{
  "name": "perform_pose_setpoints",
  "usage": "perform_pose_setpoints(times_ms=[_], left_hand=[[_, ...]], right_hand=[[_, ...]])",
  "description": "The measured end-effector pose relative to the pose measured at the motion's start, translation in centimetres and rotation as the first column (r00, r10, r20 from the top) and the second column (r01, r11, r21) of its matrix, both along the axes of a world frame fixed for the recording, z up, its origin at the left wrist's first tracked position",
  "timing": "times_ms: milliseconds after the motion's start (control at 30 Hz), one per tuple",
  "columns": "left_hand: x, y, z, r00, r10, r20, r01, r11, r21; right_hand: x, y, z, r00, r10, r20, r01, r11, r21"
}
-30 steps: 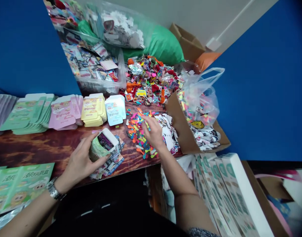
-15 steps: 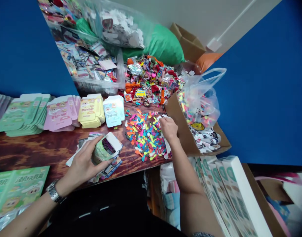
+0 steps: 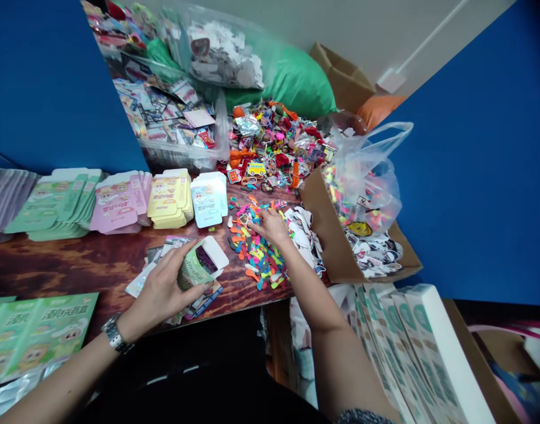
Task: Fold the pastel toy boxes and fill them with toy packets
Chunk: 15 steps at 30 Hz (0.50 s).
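My left hand [image 3: 161, 288] grips a small green-and-white printed cardboard box [image 3: 196, 266], whose white lid flap stands open and shows a dark printed inside. Under it lies a loose spread of flat printed cards [image 3: 176, 294] on the wooden table [image 3: 75, 259]. My right hand [image 3: 272, 227] rests with its fingertips in a scatter of small multicoloured tab-shaped pieces [image 3: 256, 253]. Whether those fingers pinch a piece is hidden. Just right of that hand lies a heap of white die-cut paper pieces [image 3: 302, 238].
Stacks of flat cartons in green [image 3: 53, 203], pink [image 3: 115, 203], yellow [image 3: 168, 200] and pale blue [image 3: 208, 200] line the table. Behind are a plastic tub of cards [image 3: 164, 132], a trinket heap [image 3: 274, 147] and a cardboard box [image 3: 335, 235]. Long white boxes [image 3: 411, 353] stand lower right.
My right hand has moved left from the edge of the white pieces onto the coloured pieces. My left hand keeps hold of the box, and the view has shifted slightly.
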State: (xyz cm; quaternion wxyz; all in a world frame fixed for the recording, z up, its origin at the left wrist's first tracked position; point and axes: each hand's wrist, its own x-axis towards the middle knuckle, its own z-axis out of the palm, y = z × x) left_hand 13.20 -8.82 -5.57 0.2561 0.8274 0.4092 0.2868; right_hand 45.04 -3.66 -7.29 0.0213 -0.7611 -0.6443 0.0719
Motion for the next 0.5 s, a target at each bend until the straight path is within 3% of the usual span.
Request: perform_pose_setpoints(times_ms=[100, 200, 300, 433, 500], left_hand=[[0.3, 0.3, 0.0, 1.0, 0.006, -0.011, -0.006, 1.0, 0.012], [0.6, 0.8, -0.3, 0.999, 0.031, -0.037, -0.029, 0.999, 0.036], [1.1, 1.4, -0.6, 0.994, 0.068, -0.083, -0.061, 0.994, 0.086], [2.0, 1.9, -0.9, 0.979, 0.111, -0.174, -0.089, 0.987, 0.131], [2.5, 1.9, -0.9, 0.971, 0.119, -0.208, -0.092, 0.987, 0.131]], right_hand=[[-1.0, 0.0, 0.0, 1.0, 0.02, 0.007, -0.02, 1.0, 0.014], [-1.3, -0.6, 1.2, 0.999, 0.037, 0.014, -0.037, 0.998, 0.046], [-1.5, -1.6, 3.7, 0.996, 0.076, -0.038, -0.072, 0.992, 0.105], [-3.5, -3.3, 7.3, 0.918, 0.294, -0.266, -0.233, 0.943, 0.239], [-5.3, -4.1, 8.4, 0.89, 0.38, -0.253, -0.327, 0.917, 0.229]])
